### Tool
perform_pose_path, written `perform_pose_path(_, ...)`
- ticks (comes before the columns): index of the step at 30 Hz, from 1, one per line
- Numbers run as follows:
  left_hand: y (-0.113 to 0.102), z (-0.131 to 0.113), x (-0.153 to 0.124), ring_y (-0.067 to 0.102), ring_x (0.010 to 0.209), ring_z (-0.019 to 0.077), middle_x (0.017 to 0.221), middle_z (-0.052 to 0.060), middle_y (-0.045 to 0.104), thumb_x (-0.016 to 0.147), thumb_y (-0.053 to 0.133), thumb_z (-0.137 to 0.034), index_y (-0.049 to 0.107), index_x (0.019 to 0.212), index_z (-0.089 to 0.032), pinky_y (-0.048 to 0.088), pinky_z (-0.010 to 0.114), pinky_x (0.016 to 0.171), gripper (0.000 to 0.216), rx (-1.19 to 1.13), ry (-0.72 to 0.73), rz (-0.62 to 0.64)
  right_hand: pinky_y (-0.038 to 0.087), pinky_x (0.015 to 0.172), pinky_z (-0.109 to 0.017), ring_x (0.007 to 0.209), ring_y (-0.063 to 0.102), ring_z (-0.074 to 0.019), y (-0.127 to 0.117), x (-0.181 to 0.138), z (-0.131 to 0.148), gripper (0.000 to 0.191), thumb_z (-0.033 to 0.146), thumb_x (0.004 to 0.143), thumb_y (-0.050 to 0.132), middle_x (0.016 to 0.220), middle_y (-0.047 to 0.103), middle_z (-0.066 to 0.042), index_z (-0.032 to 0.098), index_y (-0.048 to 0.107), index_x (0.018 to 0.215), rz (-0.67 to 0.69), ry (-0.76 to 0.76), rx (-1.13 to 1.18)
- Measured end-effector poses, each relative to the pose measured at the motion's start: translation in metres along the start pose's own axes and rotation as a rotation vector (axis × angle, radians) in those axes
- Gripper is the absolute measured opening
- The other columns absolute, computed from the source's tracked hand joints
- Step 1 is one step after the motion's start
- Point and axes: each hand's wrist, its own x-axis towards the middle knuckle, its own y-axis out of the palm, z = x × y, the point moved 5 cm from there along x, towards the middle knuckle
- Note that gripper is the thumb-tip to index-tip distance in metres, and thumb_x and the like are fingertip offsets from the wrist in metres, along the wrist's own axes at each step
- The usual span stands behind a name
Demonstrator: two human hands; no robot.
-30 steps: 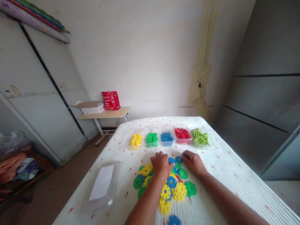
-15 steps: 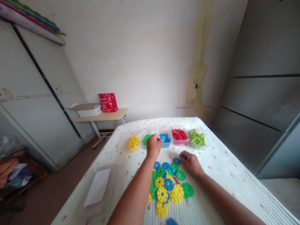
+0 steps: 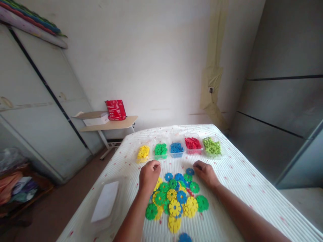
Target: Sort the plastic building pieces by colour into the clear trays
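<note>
My left hand [image 3: 150, 172] is closed, fingers curled, over the table at the upper left of a loose pile of flower-shaped plastic discs. No piece shows in it. My right hand [image 3: 205, 172] rests at the pile's upper right with bent fingers beside a blue disc [image 3: 190, 171]; nothing shows in them. Yellow discs [image 3: 175, 208], green discs [image 3: 202, 203] and several blue ones lie overlapping between my forearms, with a bit of red among them. Beyond my hands stand clear tubs of yellow pieces [image 3: 143, 152], green pieces [image 3: 160, 150] and blue pieces [image 3: 177, 148].
Farther right in the row are tubs of red pieces [image 3: 193, 143] and light green pieces [image 3: 212, 147]. A clear plastic lid or tray with a white sheet [image 3: 105, 201] lies at left. A red bag [image 3: 115, 110] stands on a small side table [image 3: 116, 123].
My left hand has drawn back from the tub of blue pieces toward the left of the pile. The blue disc it held is out of its fingers. My right hand has stayed put.
</note>
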Motion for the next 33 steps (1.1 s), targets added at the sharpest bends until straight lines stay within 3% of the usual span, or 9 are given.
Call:
perform_pose_path(7, -0.024, 0.049, -0.047, 0.06, 0.077, 0.0149, 0.082, 0.001, 0.065, 0.074, 0.046, -0.025, 0.063, 0.077, -0.021, 0.046, 0.025, 0.067, 0.018, 0.082, -0.019, -0.091, 0.041, 0.057, -0.024, 0.061, 0.053, -0.0131, 0.007, -0.005, 0.001, 0.022, 0.032, 0.075, 0.047, 0.067, 0.061, 0.0, 0.017, 0.062, 0.081, 0.174, 0.028, 0.161)
perform_pose_path(9, -0.026, 0.059, -0.05, 0.06, 0.076, 0.0156, 0.081, 0.001, 0.065, 0.073, 0.046, -0.026, 0.063, 0.076, -0.021, 0.046, 0.026, 0.067, 0.018, 0.09, -0.038, -0.111, 0.041, 0.058, -0.024, 0.06, 0.055, -0.0138, 0.01, -0.01, 0.009, 0.028, 0.035, 0.078, 0.046, 0.069, 0.064, -0.001, 0.019, 0.064, 0.092, 0.247, -0.009, 0.06)
perform_pose_path(12, -0.025, 0.067, -0.049, 0.06, 0.076, 0.016, 0.081, 0.002, 0.065, 0.072, 0.045, -0.024, 0.063, 0.075, -0.021, 0.046, 0.026, 0.068, 0.018, 0.098, -0.062, -0.143, 0.043, 0.066, -0.027, 0.073, 0.061, -0.0177, 0.015, -0.015, 0.026, 0.037, 0.037, 0.08, 0.046, 0.087, 0.069, -0.005, 0.023, 0.06, 0.111, 0.304, -0.09, -0.213)
perform_pose_path(15, -0.02, 0.067, -0.049, 0.06, 0.077, 0.0159, 0.082, 0.002, 0.065, 0.073, 0.045, -0.024, 0.063, 0.076, -0.021, 0.046, 0.026, 0.07, 0.018, 0.103, -0.078, -0.128, 0.042, 0.069, -0.03, 0.082, 0.063, -0.023, 0.02, -0.015, 0.036, 0.04, 0.037, 0.081, 0.045, 0.1, 0.068, -0.009, 0.025, 0.056, 0.118, 0.342, -0.101, -0.462)
perform_pose_path(18, -0.014, 0.063, -0.05, 0.06, 0.076, 0.0158, 0.082, 0.002, 0.065, 0.074, 0.045, -0.024, 0.062, 0.076, -0.021, 0.046, 0.026, 0.071, 0.018, 0.113, -0.085, -0.084, 0.041, 0.065, -0.029, 0.078, 0.063, -0.0228, 0.023, -0.014, 0.04, 0.035, 0.035, 0.082, 0.043, 0.093, 0.069, -0.008, 0.028, 0.058, 0.113, 0.381, -0.105, -0.562)
perform_pose_path(26, -0.008, 0.062, -0.051, 0.058, 0.077, 0.0153, 0.08, 0.002, 0.064, 0.075, 0.044, -0.021, 0.062, 0.075, -0.02, 0.044, 0.026, 0.072, 0.018, 0.129, -0.098, -0.03, 0.033, 0.058, -0.024, 0.07, 0.06, -0.0179, 0.022, -0.015, 0.034, 0.023, 0.033, 0.078, 0.05, 0.083, 0.066, -0.004, 0.025, 0.057, 0.098, 0.414, -0.116, -0.539)
perform_pose_path(30, -0.007, 0.063, -0.051, 0.058, 0.077, 0.0154, 0.079, 0.002, 0.063, 0.076, 0.044, -0.021, 0.062, 0.074, -0.02, 0.044, 0.026, 0.072, 0.019, 0.13, -0.097, -0.018, 0.032, 0.057, -0.024, 0.067, 0.054, -0.0148, 0.019, -0.013, 0.027, 0.019, 0.029, 0.072, 0.055, 0.079, 0.061, -0.001, 0.022, 0.054, 0.089, 0.346, -0.087, -0.387)
perform_pose_path(33, -0.007, 0.063, -0.051, 0.058, 0.077, 0.0155, 0.08, 0.002, 0.063, 0.075, 0.044, -0.021, 0.062, 0.074, -0.02, 0.044, 0.026, 0.073, 0.018, 0.123, -0.104, -0.018, 0.032, 0.054, -0.023, 0.06, 0.048, -0.0115, 0.01, -0.008, 0.015, 0.01, 0.024, 0.067, 0.054, 0.066, 0.053, 0.003, 0.019, 0.048, 0.074, 0.267, 0.052, -0.146)
